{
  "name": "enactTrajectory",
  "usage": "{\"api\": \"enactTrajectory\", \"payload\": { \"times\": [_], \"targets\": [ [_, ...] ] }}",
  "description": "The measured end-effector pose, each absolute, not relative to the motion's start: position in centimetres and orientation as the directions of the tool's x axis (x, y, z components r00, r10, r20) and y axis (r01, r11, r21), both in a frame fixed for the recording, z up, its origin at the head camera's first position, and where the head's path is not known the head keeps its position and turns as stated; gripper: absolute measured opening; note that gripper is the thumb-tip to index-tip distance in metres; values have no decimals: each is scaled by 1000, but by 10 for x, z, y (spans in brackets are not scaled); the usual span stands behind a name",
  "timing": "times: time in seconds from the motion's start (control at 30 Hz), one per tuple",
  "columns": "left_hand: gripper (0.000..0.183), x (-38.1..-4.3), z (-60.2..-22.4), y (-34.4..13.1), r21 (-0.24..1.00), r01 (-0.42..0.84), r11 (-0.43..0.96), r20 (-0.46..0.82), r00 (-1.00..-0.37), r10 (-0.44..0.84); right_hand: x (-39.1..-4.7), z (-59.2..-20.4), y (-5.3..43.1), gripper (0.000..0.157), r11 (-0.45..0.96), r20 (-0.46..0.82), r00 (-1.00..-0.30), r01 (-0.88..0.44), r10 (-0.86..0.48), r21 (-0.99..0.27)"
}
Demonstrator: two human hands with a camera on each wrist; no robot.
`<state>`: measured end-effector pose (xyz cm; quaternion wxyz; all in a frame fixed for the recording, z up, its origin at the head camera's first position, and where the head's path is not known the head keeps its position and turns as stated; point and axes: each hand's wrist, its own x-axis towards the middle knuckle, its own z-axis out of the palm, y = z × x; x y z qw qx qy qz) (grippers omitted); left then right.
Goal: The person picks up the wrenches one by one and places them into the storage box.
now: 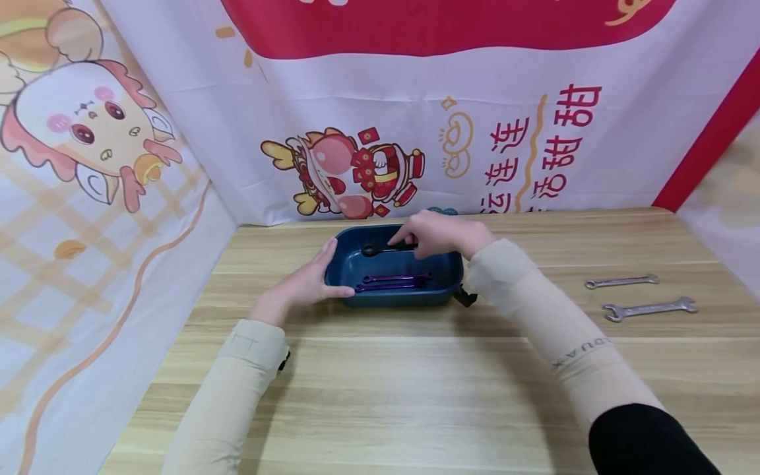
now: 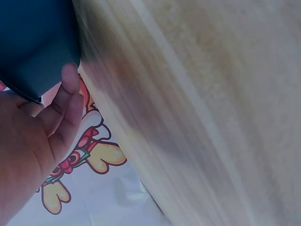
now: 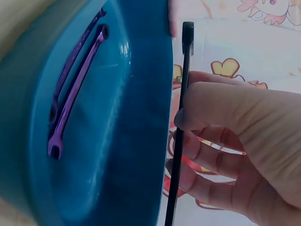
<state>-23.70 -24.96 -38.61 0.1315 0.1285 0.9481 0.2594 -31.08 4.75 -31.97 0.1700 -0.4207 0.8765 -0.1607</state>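
Note:
A dark blue basin point(image 1: 394, 298) stands on the wooden table. My left hand point(image 1: 309, 276) grips its left end, with the thumb at the near rim and the fingers along the outer wall, as the left wrist view shows. Over the basin's far side, my right hand point(image 1: 439, 233) pinches a black wrench point(image 3: 176, 165) between thumb and fingers; its ring end point(image 1: 371, 250) points left. Two purple wrenches point(image 1: 392, 287) lie side by side inside the basin near the front wall, clearly seen in the right wrist view.
Two silver wrenches lie on the table to the right: a smaller combination wrench point(image 1: 622, 282) and a larger double open-end wrench point(image 1: 650, 308). A printed cloth point(image 1: 368, 86) hangs behind the table, close beyond the basin. Another printed cloth point(image 1: 119, 277) borders the left side.

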Motion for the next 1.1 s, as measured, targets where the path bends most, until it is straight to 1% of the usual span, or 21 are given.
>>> {"api": "enactTrajectory", "payload": {
  "times": [0.27,0.5,0.8,1.1],
  "targets": [
    [118,-240,-386,-251,451,201,870,-210,-923,322,-311,-325,32,49,575,-141,-580,-690,-803,-440],
    [117,-238,-380,-249,426,193,884,-245,-916,318,-311,-329,23,50,593,-147,-593,-687,-792,-420],
    [116,-239,-379,-250,443,198,874,-256,-907,336,-314,-340,18,49,581,-107,-597,-700,-795,-415],
    [116,-241,-380,-252,457,219,862,-256,-896,363,-316,-354,15,48,604,-176,-596,-661,-783,-446]
  ]
}}
